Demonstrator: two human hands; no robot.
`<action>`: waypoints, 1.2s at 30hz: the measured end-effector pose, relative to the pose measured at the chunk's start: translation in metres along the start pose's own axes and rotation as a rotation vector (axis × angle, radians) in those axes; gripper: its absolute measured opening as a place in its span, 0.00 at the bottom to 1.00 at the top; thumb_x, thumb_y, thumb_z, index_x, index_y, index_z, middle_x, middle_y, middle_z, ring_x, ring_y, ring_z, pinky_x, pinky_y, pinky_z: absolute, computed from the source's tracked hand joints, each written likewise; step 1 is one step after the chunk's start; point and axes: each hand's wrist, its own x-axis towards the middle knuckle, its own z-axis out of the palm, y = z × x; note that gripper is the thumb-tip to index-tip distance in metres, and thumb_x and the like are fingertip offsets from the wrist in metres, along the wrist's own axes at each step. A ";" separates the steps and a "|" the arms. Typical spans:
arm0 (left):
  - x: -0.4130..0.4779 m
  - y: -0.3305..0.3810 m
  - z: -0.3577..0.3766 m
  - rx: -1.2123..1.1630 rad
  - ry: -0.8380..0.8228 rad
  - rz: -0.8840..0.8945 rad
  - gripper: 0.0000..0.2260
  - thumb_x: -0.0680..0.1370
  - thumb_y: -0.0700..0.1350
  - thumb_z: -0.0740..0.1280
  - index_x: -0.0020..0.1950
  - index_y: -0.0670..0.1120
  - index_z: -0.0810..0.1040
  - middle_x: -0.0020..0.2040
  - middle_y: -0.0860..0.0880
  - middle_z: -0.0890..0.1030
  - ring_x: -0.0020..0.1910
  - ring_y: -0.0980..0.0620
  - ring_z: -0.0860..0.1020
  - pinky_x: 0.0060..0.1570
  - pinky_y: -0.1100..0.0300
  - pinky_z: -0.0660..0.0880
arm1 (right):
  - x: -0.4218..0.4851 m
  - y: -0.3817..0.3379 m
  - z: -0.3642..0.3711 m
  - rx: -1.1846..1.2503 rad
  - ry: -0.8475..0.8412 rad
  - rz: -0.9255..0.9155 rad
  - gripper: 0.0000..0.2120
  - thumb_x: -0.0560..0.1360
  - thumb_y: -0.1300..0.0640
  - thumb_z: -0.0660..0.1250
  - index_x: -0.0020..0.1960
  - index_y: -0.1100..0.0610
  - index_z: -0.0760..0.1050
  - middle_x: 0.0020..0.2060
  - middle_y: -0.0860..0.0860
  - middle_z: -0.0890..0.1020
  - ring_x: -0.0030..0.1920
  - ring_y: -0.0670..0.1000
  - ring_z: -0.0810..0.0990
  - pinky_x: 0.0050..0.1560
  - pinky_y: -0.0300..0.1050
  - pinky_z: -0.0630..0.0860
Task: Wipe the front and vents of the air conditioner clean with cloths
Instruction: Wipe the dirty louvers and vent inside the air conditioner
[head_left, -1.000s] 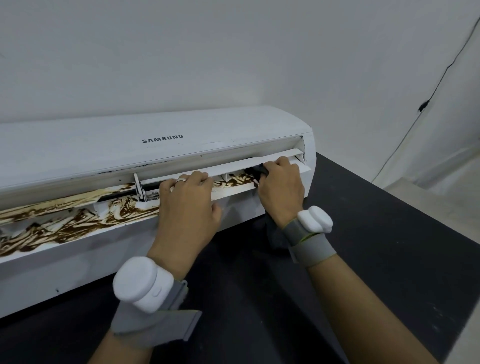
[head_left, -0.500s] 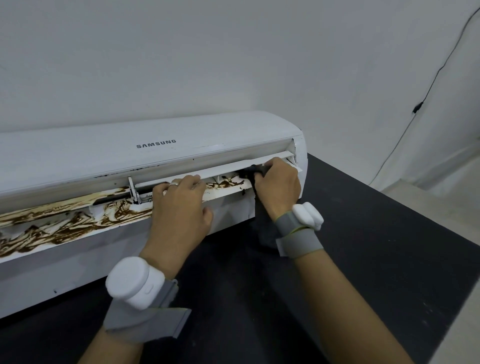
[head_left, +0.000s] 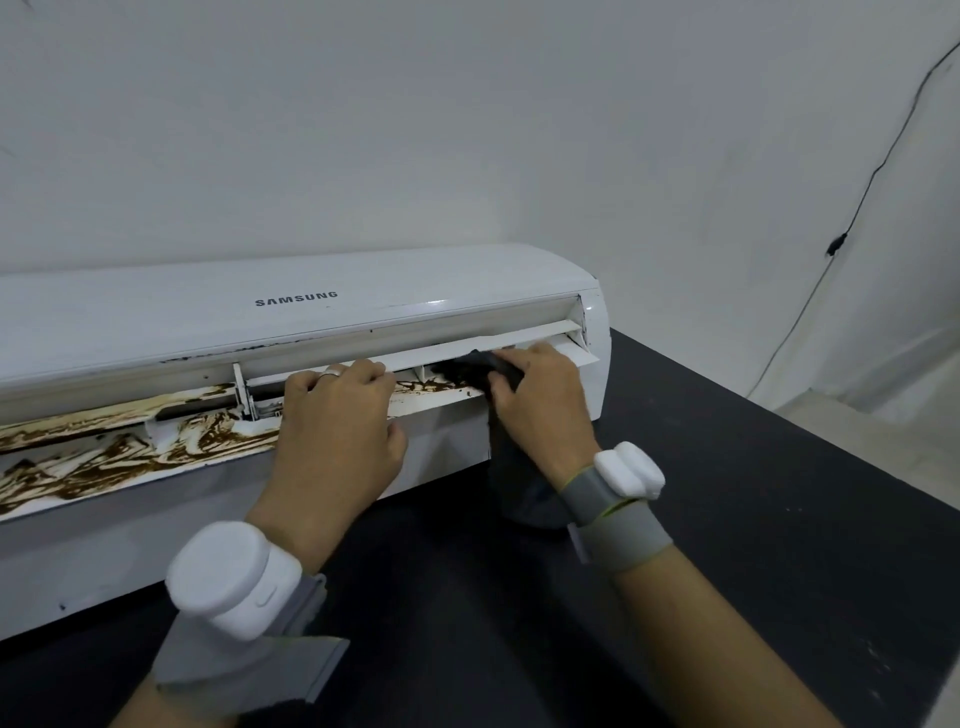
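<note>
A white Samsung air conditioner lies on a black table, its vent flap smeared with brown grime on the left. My left hand rests on the vent's louver near the middle, fingers curled over its edge. My right hand grips a dark cloth and presses it into the vent slot near the right end. The cloth's tail hangs down below my right wrist.
A grey-white wall stands behind the unit. A thin black cable runs down the wall at the right. The table's right edge drops to a pale floor. White sensor bands sit on both wrists.
My right hand has slid leftward along the vent with the cloth, away from the right end. The left hand stays on the louver.
</note>
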 end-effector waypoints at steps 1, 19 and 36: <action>-0.001 0.000 0.000 0.010 -0.005 0.001 0.16 0.75 0.47 0.64 0.62 0.47 0.77 0.65 0.51 0.76 0.59 0.48 0.75 0.58 0.54 0.56 | 0.001 0.003 -0.001 -0.026 0.033 0.029 0.11 0.75 0.56 0.66 0.55 0.58 0.81 0.49 0.56 0.79 0.51 0.57 0.76 0.51 0.48 0.73; 0.002 0.005 0.000 0.000 -0.029 -0.018 0.19 0.72 0.46 0.69 0.62 0.45 0.78 0.64 0.48 0.77 0.58 0.44 0.77 0.60 0.49 0.60 | -0.013 -0.006 0.004 -0.081 -0.168 -0.284 0.16 0.77 0.61 0.61 0.63 0.54 0.75 0.58 0.52 0.75 0.56 0.57 0.67 0.51 0.50 0.72; -0.002 0.003 0.001 0.003 -0.028 0.005 0.20 0.73 0.48 0.67 0.65 0.46 0.76 0.68 0.50 0.74 0.62 0.44 0.74 0.62 0.50 0.58 | -0.009 0.002 0.008 -0.320 -0.130 -0.182 0.25 0.72 0.68 0.56 0.66 0.53 0.71 0.60 0.51 0.74 0.57 0.56 0.67 0.41 0.46 0.67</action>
